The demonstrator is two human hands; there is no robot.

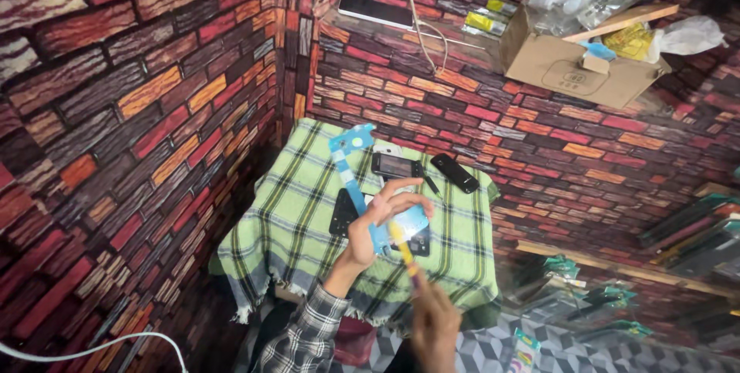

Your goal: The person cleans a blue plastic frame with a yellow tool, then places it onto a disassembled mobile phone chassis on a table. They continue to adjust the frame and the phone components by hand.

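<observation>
One long blue strip (356, 180) (left hand (375, 223) holding).

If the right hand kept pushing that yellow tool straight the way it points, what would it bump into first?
Most likely the blue strip held up in the left hand. The right hand aims the yellow tool up at it, and the tip already looks at or nearly against it, though depth is hard to judge.

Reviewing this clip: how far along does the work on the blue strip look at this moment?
Done: devices are laid out on the green plaid cloth, including two dark phones. In hand: the left hand holds a long blue strip upright, while the right hand brings a yellow-handled tool to its lower end. Left: the strip is not set down, and a dark device lies under it. What stage this is cannot be told.
</observation>
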